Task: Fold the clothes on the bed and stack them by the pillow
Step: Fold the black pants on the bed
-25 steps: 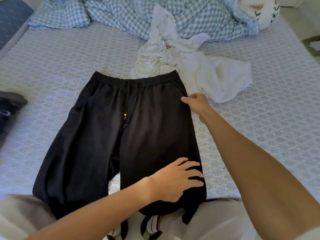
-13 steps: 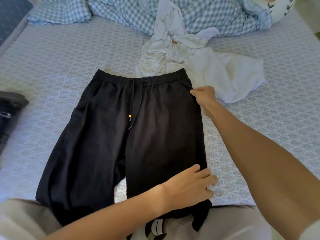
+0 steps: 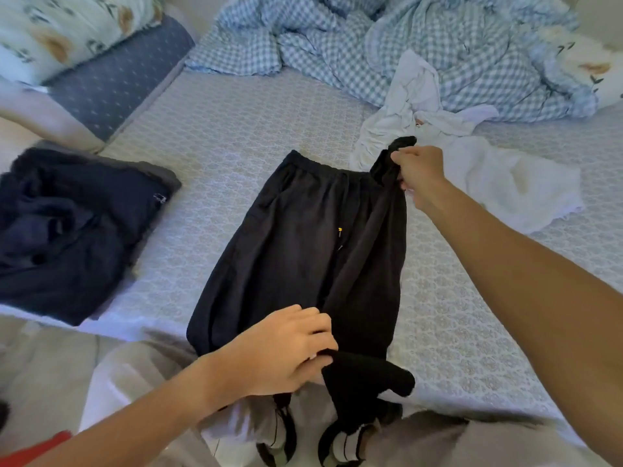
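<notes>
Black drawstring trousers point(image 3: 296, 251) lie on the patterned bed sheet point(image 3: 236, 136), waistband away from me. My right hand point(image 3: 419, 173) grips the right end of the waistband and holds it lifted. My left hand point(image 3: 286, 348) grips the right leg's cuff end at the bed's near edge. The right leg is partly raised and drawn over toward the left leg. A dark navy folded garment point(image 3: 70, 224) lies at the left. Crumpled white clothes point(image 3: 472, 163) lie behind the trousers at the right. A floral pillow point(image 3: 67, 28) sits at the top left.
A blue checked duvet point(image 3: 371, 38) is heaped along the far side. A blue-grey dotted cushion point(image 3: 111, 79) lies under the pillow. My shoes point(image 3: 337, 443) show on the floor below the bed's near edge.
Both hands went from resting on the right trouser leg to gripping it, and now lift it leftward over the other leg. The view swung left, revealing the pillow and navy garment.
</notes>
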